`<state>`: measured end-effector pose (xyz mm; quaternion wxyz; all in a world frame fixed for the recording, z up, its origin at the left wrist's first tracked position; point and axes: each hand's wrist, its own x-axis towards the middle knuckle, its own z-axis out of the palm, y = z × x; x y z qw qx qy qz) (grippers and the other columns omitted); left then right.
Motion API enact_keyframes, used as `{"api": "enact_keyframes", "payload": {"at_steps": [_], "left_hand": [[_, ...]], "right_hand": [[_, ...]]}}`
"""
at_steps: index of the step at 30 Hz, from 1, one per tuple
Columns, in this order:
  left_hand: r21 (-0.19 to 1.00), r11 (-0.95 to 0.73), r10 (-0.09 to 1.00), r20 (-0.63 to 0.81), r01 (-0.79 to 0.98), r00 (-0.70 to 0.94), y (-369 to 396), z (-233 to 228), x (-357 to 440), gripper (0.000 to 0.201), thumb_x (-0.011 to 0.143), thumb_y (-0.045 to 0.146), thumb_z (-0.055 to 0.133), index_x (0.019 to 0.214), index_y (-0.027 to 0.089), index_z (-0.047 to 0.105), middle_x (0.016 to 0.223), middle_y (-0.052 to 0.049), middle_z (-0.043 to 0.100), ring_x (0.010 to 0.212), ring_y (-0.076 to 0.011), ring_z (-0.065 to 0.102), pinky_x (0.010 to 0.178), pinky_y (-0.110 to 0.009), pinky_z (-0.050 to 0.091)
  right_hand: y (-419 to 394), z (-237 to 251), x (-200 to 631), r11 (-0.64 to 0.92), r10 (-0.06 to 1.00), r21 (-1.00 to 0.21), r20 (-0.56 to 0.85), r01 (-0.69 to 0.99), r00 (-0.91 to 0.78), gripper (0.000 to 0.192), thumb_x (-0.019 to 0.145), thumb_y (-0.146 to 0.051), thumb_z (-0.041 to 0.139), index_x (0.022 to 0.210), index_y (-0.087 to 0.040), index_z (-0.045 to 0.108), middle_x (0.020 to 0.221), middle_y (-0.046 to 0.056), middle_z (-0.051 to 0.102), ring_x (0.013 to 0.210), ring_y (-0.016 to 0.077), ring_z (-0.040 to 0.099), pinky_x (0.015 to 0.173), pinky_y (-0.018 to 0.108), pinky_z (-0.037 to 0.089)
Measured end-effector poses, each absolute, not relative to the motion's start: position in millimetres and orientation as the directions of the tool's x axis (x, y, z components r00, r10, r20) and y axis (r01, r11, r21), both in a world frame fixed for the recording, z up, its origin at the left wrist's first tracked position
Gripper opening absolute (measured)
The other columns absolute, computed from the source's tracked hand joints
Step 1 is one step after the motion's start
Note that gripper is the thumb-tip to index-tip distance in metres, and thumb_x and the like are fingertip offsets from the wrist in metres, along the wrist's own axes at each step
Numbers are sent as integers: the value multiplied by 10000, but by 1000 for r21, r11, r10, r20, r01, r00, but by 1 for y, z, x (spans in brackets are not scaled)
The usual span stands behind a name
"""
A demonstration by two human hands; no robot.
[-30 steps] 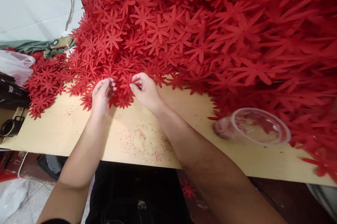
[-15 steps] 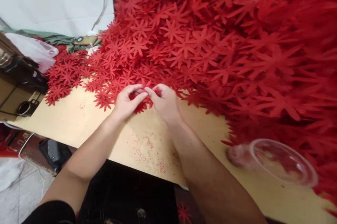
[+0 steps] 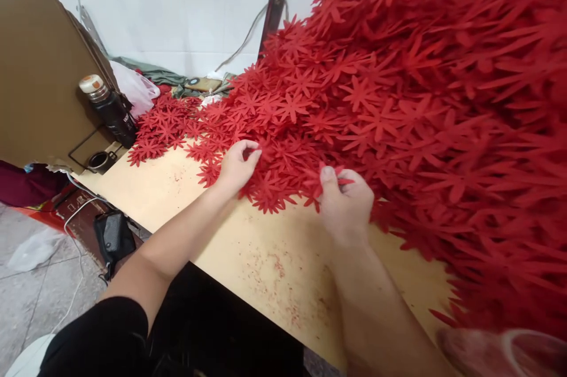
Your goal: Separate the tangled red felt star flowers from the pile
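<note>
A large heap of red flower-shaped cutouts with narrow petals spreads over the pale tabletop. My left hand is at the heap's front edge, its thumb and forefinger pinched together. Whatever lies between those fingertips is too small to make out. To the right of it, my right hand is closed, thumb up, on a red flower cutout; its petals poke out around the fingers. The two hands are apart, with loose red cutouts between them.
A black thermos and a dark cup stand by a cardboard sheet at left. A clear plastic tub is at the lower right. Red crumbs lie near the front edge. A white plastic bag sits behind.
My hands, together at the fingertips before, are now apart; the right one has moved away to the right with red petals in its grip. The view has swung left.
</note>
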<state>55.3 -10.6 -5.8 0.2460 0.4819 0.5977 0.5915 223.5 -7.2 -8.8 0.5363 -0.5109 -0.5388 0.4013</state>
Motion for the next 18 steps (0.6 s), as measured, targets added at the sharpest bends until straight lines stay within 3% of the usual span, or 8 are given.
{"api": "enact_keyframes", "payload": {"at_steps": [2, 4, 7, 9, 12, 15, 18], "left_hand": [[877, -179, 862, 358, 445, -359, -8, 0, 39, 328, 658, 49, 607, 964, 165, 602, 1064, -85, 602, 987, -198, 569, 955, -359, 432], [792, -179, 850, 423, 583, -313, -8, 9, 19, 502, 615, -1, 565, 1090, 158, 597, 1172, -106, 576, 1069, -214, 557, 1006, -367, 416], [662, -42, 827, 444, 749, -345, -6, 24, -18, 400, 698, 40, 473, 1039, 149, 650, 1085, -92, 627, 1021, -202, 590, 979, -355, 432], [522, 130, 829, 409, 843, -381, -2, 31, -43, 363, 759, 95, 451, 1050, 135, 664, 1094, -118, 639, 1047, -229, 586, 972, -369, 425], [244, 326, 864, 315, 913, -392, 8, 30, -76, 426, 810, 289, 513, 1195, 125, 595, 1288, -170, 562, 1205, -336, 485, 994, -462, 381], [63, 386, 880, 275, 921, -387, 18, 21, -93, 562, 830, 429, 485, 1290, 105, 499, 1337, -214, 511, 1228, -380, 442, 975, -513, 357], [-78, 381, 901, 253, 921, -352, 28, 15, -99, 569, 829, 472, 471, 1247, 89, 522, 1264, -243, 543, 1187, -392, 456, 957, -534, 334]], "right_hand": [[-3, -12, 225, 185, 977, -978, 194, 96, 90, 395, 673, -600, 589, 681, -216, 493, 616, -19, 493, 549, 118, 462, 569, 313, 439], [-1, -17, 225, 257, 960, -954, 271, 155, 75, 417, 658, -573, 615, 816, -188, 598, 889, 85, 591, 793, 188, 586, 763, 397, 502], [-1, -24, 223, 368, 911, -864, 409, 343, 53, 439, 675, -521, 622, 943, -175, 662, 1165, 156, 535, 1109, 273, 539, 945, 477, 452], [-1, -29, 221, 392, 894, -823, 447, 411, 42, 409, 709, -481, 598, 972, -178, 671, 1164, 156, 541, 1137, 280, 521, 957, 495, 442], [1, -34, 219, 400, 878, -802, 474, 443, 66, 323, 742, -423, 574, 923, -175, 675, 1076, 145, 575, 1063, 263, 553, 926, 491, 458], [5, -37, 218, 401, 872, -799, 483, 449, 81, 248, 759, -377, 559, 859, -183, 676, 1008, 128, 586, 1024, 250, 565, 905, 475, 467], [6, -34, 218, 406, 862, -796, 497, 449, 103, 217, 764, -354, 559, 819, -180, 675, 976, 127, 590, 998, 244, 564, 866, 450, 482]]}}
